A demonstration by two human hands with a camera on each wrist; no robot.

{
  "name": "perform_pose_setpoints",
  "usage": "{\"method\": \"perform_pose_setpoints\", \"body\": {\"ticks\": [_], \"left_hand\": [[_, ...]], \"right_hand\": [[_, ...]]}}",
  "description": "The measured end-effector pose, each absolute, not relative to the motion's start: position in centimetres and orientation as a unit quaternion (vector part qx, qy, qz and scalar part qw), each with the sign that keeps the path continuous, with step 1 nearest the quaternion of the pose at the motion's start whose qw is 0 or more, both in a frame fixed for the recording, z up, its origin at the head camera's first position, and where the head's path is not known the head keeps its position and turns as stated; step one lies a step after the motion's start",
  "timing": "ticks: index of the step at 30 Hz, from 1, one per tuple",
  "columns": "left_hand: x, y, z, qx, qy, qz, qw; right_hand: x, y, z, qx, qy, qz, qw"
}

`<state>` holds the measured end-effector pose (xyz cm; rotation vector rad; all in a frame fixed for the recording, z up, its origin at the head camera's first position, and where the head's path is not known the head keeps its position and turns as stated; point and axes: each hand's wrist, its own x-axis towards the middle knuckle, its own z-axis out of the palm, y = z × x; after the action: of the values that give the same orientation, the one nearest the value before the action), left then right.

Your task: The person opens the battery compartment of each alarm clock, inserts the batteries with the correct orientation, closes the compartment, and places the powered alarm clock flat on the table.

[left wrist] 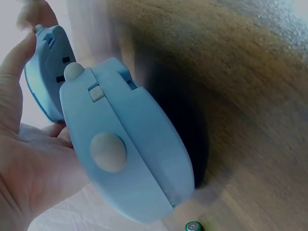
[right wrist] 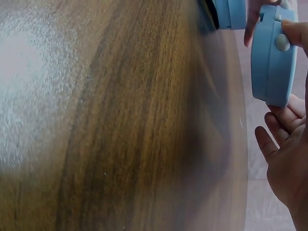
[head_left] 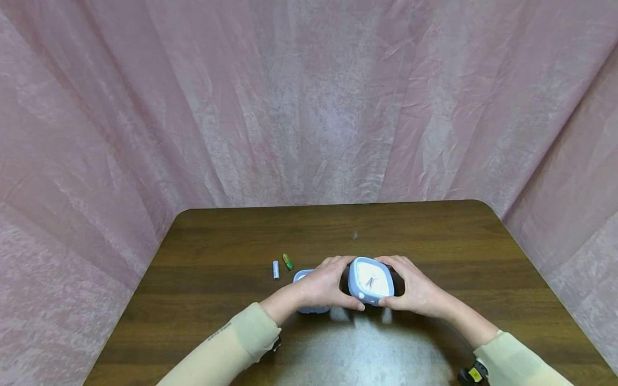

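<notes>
A light blue alarm clock (head_left: pixel 372 276) with a white face stands between both hands, its face tipped up towards the head camera. My left hand (head_left: pixel 327 287) holds its left side, with the thumb low at the front and the fingers along the top edge. On the other side my right hand (head_left: pixel 417 289) grips it the same way; the thumb lies by a round pale button in the right wrist view. A second blue alarm clock (left wrist: pixel 130 154) rests on the table under the left wrist, partly hidden by that hand in the head view.
Left of the clocks on the brown wooden table (head_left: pixel 232 241) lie a pale blue battery (head_left: pixel 276 269) and a green battery (head_left: pixel 287 261). A pink curtain (head_left: pixel 309 107) hangs behind the table's far edge. Bright light reflects off the table's front.
</notes>
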<state>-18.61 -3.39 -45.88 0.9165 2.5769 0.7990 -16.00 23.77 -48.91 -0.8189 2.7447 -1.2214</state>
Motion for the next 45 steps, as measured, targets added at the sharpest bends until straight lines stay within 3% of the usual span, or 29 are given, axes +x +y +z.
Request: {"method": "perform_pose_setpoints", "body": {"ticks": [16,27,34,45], "left_hand": [[-18.9,-3.7,-45.5,0.305,0.877,0.338,0.152],[-18.9,-3.6,-45.1,0.32,0.892,0.301,0.109],[-18.8,-3.2,-44.5,0.332,0.903,0.26,0.086],[-18.6,-2.8,-44.0,0.342,0.908,0.228,0.078]], "right_hand": [[-15.6,23.6,-48.9,-0.241,0.868,-0.433,0.038],[-15.4,23.6,-48.4,-0.249,0.863,-0.437,0.049],[-15.5,23.6,-47.6,-0.264,0.889,-0.374,0.019],[-15.7,23.0,-46.8,-0.262,0.909,-0.323,0.024]]}}
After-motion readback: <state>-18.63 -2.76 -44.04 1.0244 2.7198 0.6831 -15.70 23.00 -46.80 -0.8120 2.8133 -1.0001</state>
